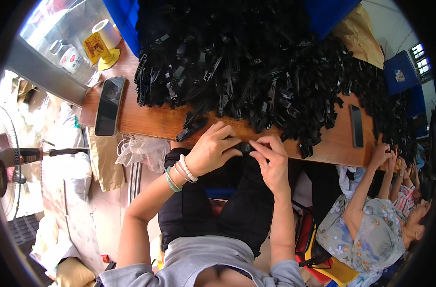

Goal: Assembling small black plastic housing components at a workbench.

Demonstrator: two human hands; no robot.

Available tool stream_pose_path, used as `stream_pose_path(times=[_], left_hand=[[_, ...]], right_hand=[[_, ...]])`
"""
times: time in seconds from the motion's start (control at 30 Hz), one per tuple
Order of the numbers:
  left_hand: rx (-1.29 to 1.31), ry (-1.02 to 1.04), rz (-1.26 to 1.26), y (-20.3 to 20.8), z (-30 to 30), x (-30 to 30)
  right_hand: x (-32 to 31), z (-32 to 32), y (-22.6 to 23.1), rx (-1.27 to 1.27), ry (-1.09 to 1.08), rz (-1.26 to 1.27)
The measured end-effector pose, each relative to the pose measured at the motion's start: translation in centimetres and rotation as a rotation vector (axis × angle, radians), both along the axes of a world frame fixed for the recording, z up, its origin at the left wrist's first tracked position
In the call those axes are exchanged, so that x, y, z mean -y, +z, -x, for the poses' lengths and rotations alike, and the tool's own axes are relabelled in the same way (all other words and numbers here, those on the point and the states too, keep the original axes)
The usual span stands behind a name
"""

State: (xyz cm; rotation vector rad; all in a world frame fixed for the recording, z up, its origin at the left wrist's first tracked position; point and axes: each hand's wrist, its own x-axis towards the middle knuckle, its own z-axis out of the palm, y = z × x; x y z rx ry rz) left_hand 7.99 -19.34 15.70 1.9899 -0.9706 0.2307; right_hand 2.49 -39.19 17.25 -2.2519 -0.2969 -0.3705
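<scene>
Between my two hands, just off the table's front edge, is a small black plastic part (245,147). My left hand (215,149), with bracelets at the wrist, pinches it from the left with thumb and fingers. From the right, my right hand (271,155) grips the same part with thumb and forefinger. Its exact shape is mostly hidden by my fingers. Right beyond my hands a big heap of black plastic parts (237,71) covers much of the wooden table (156,119). A few loose pieces (191,128) lie near the edge by my left hand.
A phone (110,106) lies at the table's left end, near a plastic bottle (74,62) and a yellow stand (105,55). Another phone (356,126) rests to the right. Co-workers sit along the right side, one in a floral top (371,234). A fan (7,162) stands at far left.
</scene>
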Motion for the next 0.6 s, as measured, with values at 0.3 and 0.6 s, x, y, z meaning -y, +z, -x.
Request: stream_pose_path(times=[0.3, 0.6], left_hand=[[0.267, 0.753, -0.153, 0.7, 3.0, -4.9], [0.127, 0.496, -0.091, -0.6, 2.7, -1.1]], right_hand=[[2.2, 0.7, -1.8, 0.283, -0.539, 0.216], [1.4, -0.1, -2.6, 0.152, -0.633, 0.379]])
